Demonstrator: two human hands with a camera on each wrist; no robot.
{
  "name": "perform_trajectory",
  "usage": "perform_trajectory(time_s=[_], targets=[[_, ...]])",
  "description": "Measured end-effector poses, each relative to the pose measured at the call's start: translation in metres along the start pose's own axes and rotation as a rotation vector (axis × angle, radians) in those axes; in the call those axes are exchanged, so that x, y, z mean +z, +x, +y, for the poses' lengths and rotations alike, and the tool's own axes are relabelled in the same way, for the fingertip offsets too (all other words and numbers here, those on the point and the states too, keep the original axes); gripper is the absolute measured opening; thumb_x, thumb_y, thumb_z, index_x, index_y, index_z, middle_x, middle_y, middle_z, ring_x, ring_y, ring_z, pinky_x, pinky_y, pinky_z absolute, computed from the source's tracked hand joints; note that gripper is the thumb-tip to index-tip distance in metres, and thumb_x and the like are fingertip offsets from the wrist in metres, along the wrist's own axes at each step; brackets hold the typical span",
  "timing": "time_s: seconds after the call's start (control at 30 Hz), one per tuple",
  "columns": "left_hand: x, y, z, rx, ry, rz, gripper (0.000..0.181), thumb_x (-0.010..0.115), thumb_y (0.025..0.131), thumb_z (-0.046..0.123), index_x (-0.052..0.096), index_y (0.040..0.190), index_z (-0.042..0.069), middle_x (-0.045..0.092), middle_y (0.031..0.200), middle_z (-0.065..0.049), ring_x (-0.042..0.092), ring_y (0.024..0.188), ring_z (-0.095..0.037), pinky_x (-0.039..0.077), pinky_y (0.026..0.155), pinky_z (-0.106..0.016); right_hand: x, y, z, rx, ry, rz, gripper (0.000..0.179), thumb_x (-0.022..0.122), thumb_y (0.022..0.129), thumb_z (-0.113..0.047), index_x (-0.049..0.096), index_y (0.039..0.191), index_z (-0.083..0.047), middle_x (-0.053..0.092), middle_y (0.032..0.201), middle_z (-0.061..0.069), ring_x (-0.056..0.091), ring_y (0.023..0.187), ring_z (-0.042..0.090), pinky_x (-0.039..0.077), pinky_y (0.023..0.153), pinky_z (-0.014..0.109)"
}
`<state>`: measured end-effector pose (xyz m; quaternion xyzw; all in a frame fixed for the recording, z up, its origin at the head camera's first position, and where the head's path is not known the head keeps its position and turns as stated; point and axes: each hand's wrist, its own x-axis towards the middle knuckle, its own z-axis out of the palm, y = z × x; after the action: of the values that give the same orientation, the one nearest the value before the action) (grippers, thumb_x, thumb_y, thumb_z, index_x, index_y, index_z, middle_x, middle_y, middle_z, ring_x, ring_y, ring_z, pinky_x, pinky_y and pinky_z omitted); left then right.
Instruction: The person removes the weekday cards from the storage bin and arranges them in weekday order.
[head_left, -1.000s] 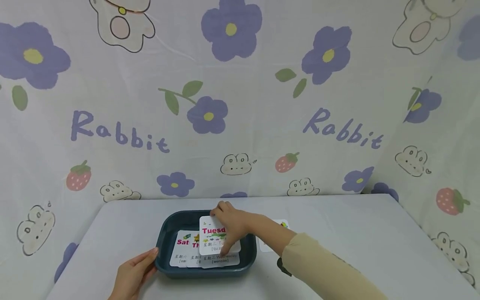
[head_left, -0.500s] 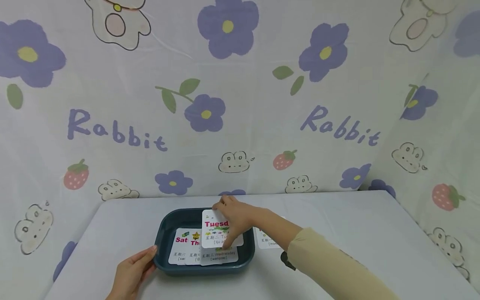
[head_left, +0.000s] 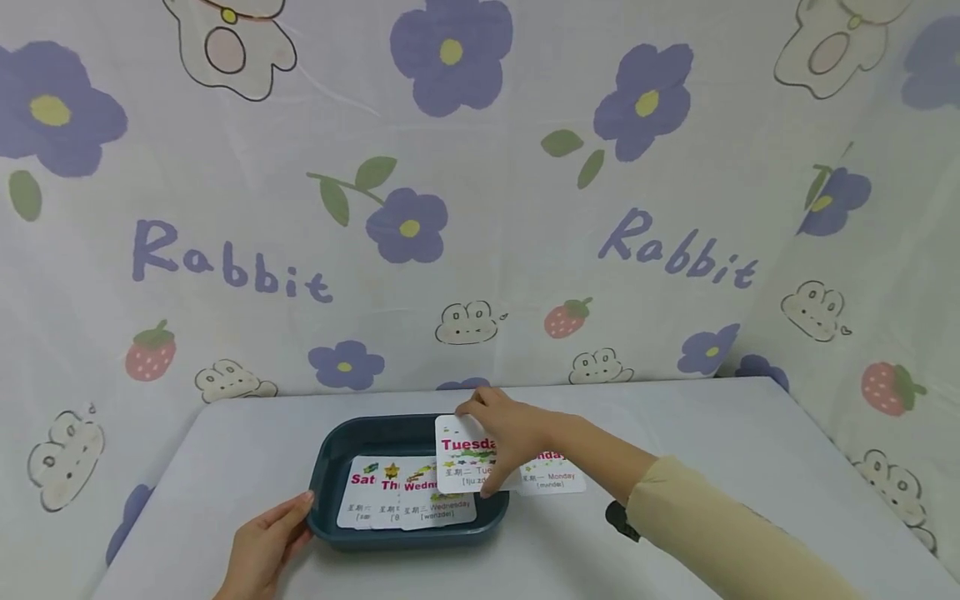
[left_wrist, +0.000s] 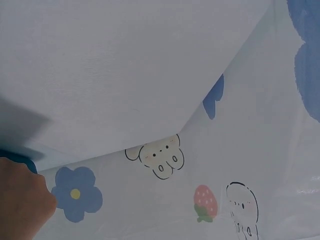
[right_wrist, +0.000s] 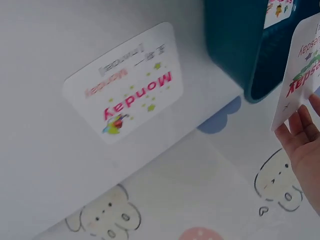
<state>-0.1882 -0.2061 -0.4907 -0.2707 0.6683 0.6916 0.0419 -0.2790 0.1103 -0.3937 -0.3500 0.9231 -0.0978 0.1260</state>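
Observation:
My right hand (head_left: 517, 433) holds a white Tuesday flashcard (head_left: 459, 462) by its top and bottom edges, raised over the right end of a dark teal tray (head_left: 405, 543). In the right wrist view the Tuesday card stands tilted beside the tray's wall (right_wrist: 230, 55). My left hand (head_left: 266, 542) grips the tray's left rim, thumb on top; its wrist view catches little more than the knuckles (left_wrist: 25, 195). Inside the tray lie overlapping cards: Saturday (head_left: 358, 500), partly covered, one starting "Th" (head_left: 387, 500), and Wednesday (head_left: 438, 510).
A Monday card (right_wrist: 127, 82) lies flat on the white table (head_left: 187, 483), just right of the tray; my right hand partly covers it in the head view. Behind the table hangs a patterned cloth (head_left: 510, 217) with rabbits and flowers.
My right hand has carried the Tuesday card rightward, from above the other cards to the tray's right end. More of the Wednesday card shows now. The left hand keeps its place on the rim.

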Motion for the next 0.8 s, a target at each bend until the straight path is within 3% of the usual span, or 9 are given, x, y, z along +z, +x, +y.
perform_trajectory(time_s=[0.23,0.5,0.8], targets=[[-0.001,0.001,-0.001,-0.001,-0.006,-0.003,0.075,0.074,0.075,0.037,0.048,0.128,-0.009,0.064,0.111,-0.016,0.063,0.077,-0.008,0.056,0.071,-0.024,-0.007,-0.02,0.017,0.036,0.045,0.016,0.095,0.085,0.056,-0.042,0.039,0.135,-0.016,0.037,0.123,0.002,0.034,0.108,0.014,0.047,0.088,0.028],[-0.003,0.002,-0.002,0.002,-0.015,0.007,0.073,0.074,0.076,0.035,0.048,0.128,-0.009,0.067,0.1,-0.007,0.063,0.076,-0.008,0.056,0.069,-0.023,-0.006,-0.039,0.034,0.073,0.091,0.027,0.093,0.085,0.056,-0.039,0.04,0.133,-0.015,0.038,0.119,0.002,0.035,0.106,0.014,0.048,0.085,0.028],[-0.001,0.0,-0.002,0.016,-0.005,-0.004,0.077,0.075,0.074,0.038,0.047,0.128,-0.01,0.066,0.107,-0.012,0.063,0.077,-0.008,0.056,0.071,-0.024,-0.009,-0.054,0.054,0.124,0.09,0.025,0.094,0.087,0.054,-0.039,0.04,0.133,-0.015,0.038,0.121,0.004,0.037,0.106,0.017,0.049,0.085,0.031]])
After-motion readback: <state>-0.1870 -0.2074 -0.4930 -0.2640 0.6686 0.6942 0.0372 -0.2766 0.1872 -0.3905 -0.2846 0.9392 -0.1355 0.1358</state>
